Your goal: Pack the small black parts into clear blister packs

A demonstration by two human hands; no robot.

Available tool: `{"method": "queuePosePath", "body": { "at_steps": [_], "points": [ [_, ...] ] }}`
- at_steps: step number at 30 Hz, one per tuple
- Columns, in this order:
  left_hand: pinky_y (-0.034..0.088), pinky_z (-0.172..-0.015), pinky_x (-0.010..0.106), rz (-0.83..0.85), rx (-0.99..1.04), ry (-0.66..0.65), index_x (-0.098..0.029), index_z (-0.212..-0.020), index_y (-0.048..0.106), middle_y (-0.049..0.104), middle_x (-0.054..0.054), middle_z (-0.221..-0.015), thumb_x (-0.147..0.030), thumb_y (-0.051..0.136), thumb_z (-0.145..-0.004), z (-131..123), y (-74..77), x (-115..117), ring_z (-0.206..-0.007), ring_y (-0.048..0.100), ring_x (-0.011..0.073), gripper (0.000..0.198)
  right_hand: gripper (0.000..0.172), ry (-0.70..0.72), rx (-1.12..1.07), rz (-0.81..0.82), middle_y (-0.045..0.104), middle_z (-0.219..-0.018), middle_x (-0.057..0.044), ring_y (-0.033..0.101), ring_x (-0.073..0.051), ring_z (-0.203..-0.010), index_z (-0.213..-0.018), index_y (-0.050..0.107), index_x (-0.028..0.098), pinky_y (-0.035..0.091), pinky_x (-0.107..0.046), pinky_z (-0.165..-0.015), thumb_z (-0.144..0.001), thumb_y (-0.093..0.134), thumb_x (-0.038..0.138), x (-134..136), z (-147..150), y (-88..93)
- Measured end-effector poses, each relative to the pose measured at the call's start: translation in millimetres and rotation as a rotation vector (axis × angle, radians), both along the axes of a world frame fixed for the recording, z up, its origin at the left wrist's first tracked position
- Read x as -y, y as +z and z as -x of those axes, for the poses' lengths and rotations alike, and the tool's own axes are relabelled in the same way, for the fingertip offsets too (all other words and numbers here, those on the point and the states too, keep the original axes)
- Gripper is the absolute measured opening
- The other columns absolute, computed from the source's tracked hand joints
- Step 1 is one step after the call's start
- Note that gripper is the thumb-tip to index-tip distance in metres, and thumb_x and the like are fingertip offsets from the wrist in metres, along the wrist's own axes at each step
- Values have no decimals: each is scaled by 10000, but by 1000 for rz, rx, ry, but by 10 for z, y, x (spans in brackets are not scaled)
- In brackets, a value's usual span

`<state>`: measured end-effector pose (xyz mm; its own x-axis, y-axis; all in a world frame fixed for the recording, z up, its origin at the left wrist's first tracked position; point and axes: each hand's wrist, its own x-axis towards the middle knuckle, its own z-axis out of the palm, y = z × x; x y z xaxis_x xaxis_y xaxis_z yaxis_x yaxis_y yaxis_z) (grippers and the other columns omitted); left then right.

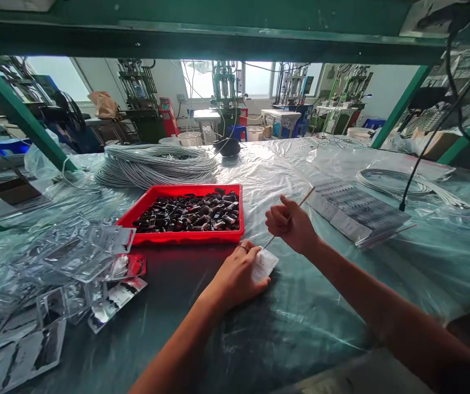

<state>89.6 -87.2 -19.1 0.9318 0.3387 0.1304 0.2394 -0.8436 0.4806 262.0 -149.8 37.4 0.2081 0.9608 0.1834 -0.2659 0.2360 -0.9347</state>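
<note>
My left hand (239, 276) lies low over the plastic-covered table, with its fingers and thumb around a small white packet (263, 265), partly hidden beneath the palm. A ring shows on one of its fingers. Higher and to the right, my right hand (294, 221) is closed around a thin, light-coloured stick (308, 195). That stick slants down to the left, and its lower end meets the packet near my left fingers; whether it enters the packet cannot be made out. Just beyond my left hand stands a red tray (189, 237) full of small black parts (194, 210).
Clear plastic packages (74, 257) are heaped at the left. A large coil of grey cable (156, 164) lies behind the tray. To the right are a block of stacked packets (354, 210), a smaller white cable coil (395, 183) and a hanging black cord (413, 172). A green beam (218, 41) crosses overhead.
</note>
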Motion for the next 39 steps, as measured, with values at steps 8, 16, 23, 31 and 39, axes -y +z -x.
{"method": "queuePosePath", "body": {
  "at_steps": [8,16,23,31,39],
  "points": [
    [452,-1055,445,48,-6,53,-149,-1273,507,523,148,-1263,-336,656,-800,-54,-27,116,-1190,537,300,530,635,-39,-145,23,212,-428,79,158,-51,-394,-414,289,204,91,-236,-400,-763,635,605,-12,118,-311],
    [485,-990,439,29,-27,165,-131,-1091,561,572,142,-1156,-373,674,-815,-134,-90,148,-1116,576,294,384,657,-152,-78,-60,176,-406,87,147,-45,-372,-412,233,227,114,-232,-396,-815,581,613,-103,263,-383],
    [518,-923,415,7,-24,174,-156,-1055,580,603,124,-1107,-390,685,-809,-120,-84,128,-1032,621,279,356,570,-40,-91,77,187,-398,98,124,-38,-360,-429,240,241,98,-218,-356,-766,606,518,-49,328,-357],
    [514,-913,397,-72,-111,179,-185,-1191,576,594,119,-1202,-536,686,-791,-87,-5,118,-1103,608,295,544,552,106,-72,138,192,-422,92,124,-45,-385,-444,249,228,96,-214,-365,-826,580,450,200,172,-162],
    [512,-799,349,-64,-234,186,-198,-1123,623,604,89,-1138,-530,701,-790,-55,122,135,-997,640,264,477,625,-105,-226,-22,175,-405,78,147,-50,-373,-395,236,214,115,-229,-387,-739,627,561,93,324,-309]
  ]
}}
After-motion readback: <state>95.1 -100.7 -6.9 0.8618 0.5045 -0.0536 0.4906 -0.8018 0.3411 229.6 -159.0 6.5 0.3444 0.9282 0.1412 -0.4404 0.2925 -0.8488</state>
